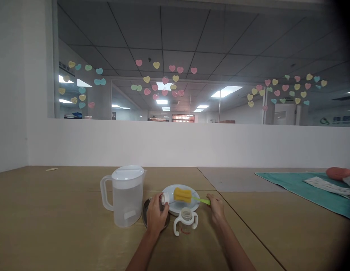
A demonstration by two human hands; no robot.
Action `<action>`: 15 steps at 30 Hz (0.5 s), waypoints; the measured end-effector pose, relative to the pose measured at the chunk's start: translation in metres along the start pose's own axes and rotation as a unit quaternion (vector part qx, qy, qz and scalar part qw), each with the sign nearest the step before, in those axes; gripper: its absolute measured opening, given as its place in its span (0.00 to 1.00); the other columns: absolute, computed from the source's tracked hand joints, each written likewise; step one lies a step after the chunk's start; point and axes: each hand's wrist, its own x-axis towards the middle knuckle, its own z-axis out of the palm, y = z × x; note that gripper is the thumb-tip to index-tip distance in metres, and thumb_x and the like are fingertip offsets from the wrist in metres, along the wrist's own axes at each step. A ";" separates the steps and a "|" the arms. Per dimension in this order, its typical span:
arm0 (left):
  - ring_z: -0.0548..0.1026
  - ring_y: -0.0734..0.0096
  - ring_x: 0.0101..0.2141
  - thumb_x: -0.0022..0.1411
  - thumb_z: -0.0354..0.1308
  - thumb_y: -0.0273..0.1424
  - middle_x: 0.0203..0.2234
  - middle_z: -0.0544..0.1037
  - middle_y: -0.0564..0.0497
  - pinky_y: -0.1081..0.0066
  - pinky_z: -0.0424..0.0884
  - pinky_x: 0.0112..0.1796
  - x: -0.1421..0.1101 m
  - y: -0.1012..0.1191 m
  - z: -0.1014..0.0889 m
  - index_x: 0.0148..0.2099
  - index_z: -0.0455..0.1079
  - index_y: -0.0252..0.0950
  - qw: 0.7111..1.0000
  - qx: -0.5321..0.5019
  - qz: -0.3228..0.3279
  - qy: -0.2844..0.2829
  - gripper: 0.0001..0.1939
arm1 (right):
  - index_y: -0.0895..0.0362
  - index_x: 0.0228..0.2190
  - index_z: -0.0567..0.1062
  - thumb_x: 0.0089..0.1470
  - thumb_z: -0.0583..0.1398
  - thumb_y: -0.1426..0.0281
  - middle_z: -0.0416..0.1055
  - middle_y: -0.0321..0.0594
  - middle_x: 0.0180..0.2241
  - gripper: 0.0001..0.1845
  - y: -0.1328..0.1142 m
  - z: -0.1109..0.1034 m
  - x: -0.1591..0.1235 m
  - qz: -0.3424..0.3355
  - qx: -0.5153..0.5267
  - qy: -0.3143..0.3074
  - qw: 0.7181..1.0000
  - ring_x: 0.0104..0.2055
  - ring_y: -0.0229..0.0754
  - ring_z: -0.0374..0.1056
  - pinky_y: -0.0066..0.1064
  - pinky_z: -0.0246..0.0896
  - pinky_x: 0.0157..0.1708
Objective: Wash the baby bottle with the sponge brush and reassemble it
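Note:
My left hand (156,214) is closed round a small white cap or bottle part (164,198), held over a dark round lid (146,218). Gripped in my right hand (216,205) is the green handle of a bottle brush with a yellow sponge head (182,195). The sponge hovers over a white plate (191,205). A clear baby bottle with two white handles (186,221) stands uncapped on the table between my hands, just in front of the plate.
A translucent white pitcher with a lid (126,195) stands left of my left hand. A teal cloth (304,188) with a patterned towel and a reddish object lies at the right. A white low wall with glass runs behind the wooden table (64,226).

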 end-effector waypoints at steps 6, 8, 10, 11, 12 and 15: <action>0.70 0.59 0.40 0.53 0.48 0.28 0.36 0.72 0.46 0.64 0.62 0.41 0.001 -0.005 -0.014 0.41 0.66 0.36 0.990 0.130 0.016 -0.048 0.12 | 0.55 0.14 0.62 0.35 0.58 0.67 0.52 0.28 0.15 0.08 0.004 -0.007 0.009 0.068 0.000 0.056 0.996 0.20 0.34 0.51 0.27 0.49 0.18; 0.69 0.58 0.40 0.51 0.49 0.27 0.35 0.72 0.46 0.63 0.60 0.41 0.001 -0.005 -0.016 0.39 0.67 0.36 0.982 0.175 0.026 -0.068 0.12 | 0.55 0.15 0.63 0.36 0.58 0.67 0.52 0.28 0.14 0.08 0.004 -0.008 0.009 0.074 -0.006 0.060 0.995 0.20 0.34 0.50 0.27 0.48 0.18; 0.69 0.58 0.39 0.50 0.49 0.27 0.33 0.73 0.46 0.64 0.59 0.40 0.001 -0.004 -0.015 0.36 0.67 0.36 0.974 0.210 0.019 -0.081 0.10 | 0.55 0.14 0.62 0.37 0.58 0.68 0.52 0.28 0.14 0.09 0.004 -0.009 0.008 0.080 -0.013 0.060 0.995 0.20 0.34 0.50 0.27 0.47 0.18; 0.69 0.59 0.39 0.51 0.49 0.27 0.33 0.73 0.47 0.64 0.58 0.39 0.001 -0.003 -0.015 0.34 0.67 0.36 0.970 0.223 0.013 -0.090 0.08 | 0.54 0.13 0.62 0.37 0.58 0.68 0.51 0.28 0.13 0.10 0.004 -0.009 0.008 0.083 -0.016 0.060 0.995 0.19 0.34 0.49 0.27 0.46 0.18; 0.69 0.59 0.39 0.51 0.49 0.27 0.32 0.73 0.47 0.65 0.58 0.39 0.001 -0.003 -0.013 0.32 0.67 0.36 0.967 0.233 0.007 -0.102 0.07 | 0.54 0.13 0.61 0.36 0.59 0.68 0.51 0.28 0.13 0.11 0.003 -0.009 0.007 0.086 -0.020 0.059 0.994 0.19 0.34 0.49 0.27 0.45 0.18; 0.70 0.60 0.39 0.52 0.49 0.28 0.32 0.74 0.48 0.65 0.57 0.39 0.002 -0.004 -0.009 0.30 0.68 0.37 0.958 0.248 -0.009 -0.144 0.07 | 0.53 0.12 0.59 0.36 0.59 0.70 0.50 0.28 0.12 0.12 0.002 -0.009 0.006 0.089 -0.027 0.055 0.994 0.18 0.34 0.48 0.28 0.44 0.17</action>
